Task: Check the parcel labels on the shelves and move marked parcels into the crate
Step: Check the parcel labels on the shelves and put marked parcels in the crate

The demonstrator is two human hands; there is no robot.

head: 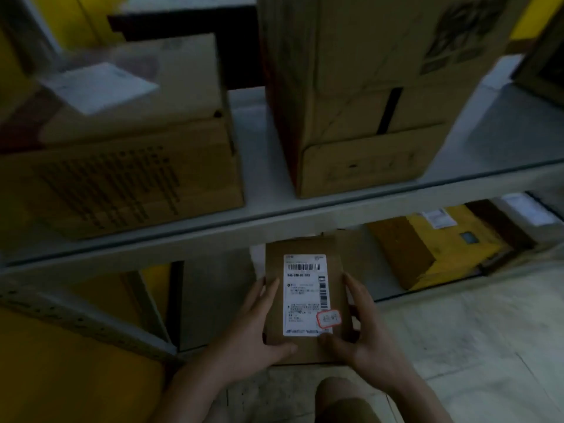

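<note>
We grip a small brown parcel (335,288), left hand (253,325) and right hand (363,331) curled round its sides. Its white label (305,293) faces up, bearing a red-edged sticker (329,319).

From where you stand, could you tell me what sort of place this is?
Probably a parcel storeroom or depot: metal shelving holds cardboard boxes, yellow mailers lie on a lower shelf, and both hands hold a small labelled parcel.

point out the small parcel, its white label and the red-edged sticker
small parcel (337,264): head view, bare brown card right of the label
white label (302,296): head view, middle of the printed sheet
red-edged sticker (329,319): head view, its white centre
</note>
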